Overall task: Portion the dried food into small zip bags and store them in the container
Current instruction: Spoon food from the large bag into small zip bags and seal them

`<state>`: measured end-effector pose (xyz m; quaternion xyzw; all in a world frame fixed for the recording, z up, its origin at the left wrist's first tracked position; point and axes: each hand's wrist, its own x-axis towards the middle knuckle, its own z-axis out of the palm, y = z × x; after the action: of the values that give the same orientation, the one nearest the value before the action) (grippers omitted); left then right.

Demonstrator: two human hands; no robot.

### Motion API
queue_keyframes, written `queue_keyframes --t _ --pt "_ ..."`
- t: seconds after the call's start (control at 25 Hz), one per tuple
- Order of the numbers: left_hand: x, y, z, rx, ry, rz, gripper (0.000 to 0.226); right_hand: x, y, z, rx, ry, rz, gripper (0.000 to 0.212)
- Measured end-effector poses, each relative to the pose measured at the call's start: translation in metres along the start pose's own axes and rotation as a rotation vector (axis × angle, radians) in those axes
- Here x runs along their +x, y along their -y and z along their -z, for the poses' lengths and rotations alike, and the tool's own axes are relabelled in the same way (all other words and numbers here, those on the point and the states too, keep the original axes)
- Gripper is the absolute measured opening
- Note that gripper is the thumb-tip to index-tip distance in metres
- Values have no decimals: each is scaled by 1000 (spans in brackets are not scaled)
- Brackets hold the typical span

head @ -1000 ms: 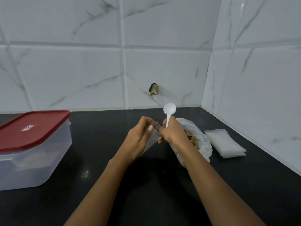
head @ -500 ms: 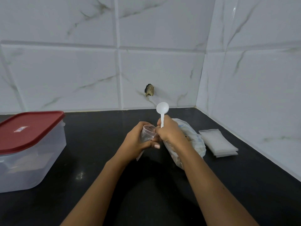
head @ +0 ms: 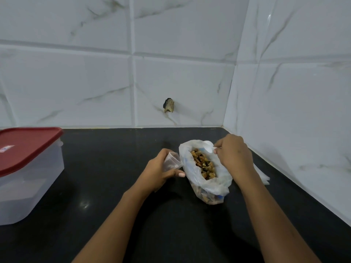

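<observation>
Head view, counter (head: 98, 168): a black top in a white-tiled corner carried everything
Container (head: 32, 179): a clear tub with its red lid (head: 26, 147) on, well apart to the left
Food bag (head: 210, 184): thin plastic, mouth gaping, dried food (head: 203, 164) heaped inside, lying between the two hands
Right hand (head: 234, 153): fingers curled, pinching the white spoon (head: 209, 149) at the bag's far rim
Left hand (head: 159, 172): curled round the small zip bag (head: 171, 161), its mouth held open just beside the food bag
Spare zip bags (head: 264, 177): a flat stack, mostly hidden behind the right forearm
Change: half a second before, both hands met at the zip bag with the spoon upright; the right had since crossed to the food
Meaning: I judged the opening finished and the first scoop starting; nothing looked portioned yet
</observation>
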<state>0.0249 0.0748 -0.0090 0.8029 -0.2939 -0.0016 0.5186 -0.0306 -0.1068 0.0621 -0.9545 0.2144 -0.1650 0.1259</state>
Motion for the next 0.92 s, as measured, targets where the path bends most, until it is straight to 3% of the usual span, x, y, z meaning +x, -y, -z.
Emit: queue_keyframes --t 0.4,0.92 --pt "0 -3 -7 39 23 -13 54 -1 5 -25 -143 48 29 21" --pt "3 2 -15 160 54 -21 62 0 4 -29 -19 95 16 21"
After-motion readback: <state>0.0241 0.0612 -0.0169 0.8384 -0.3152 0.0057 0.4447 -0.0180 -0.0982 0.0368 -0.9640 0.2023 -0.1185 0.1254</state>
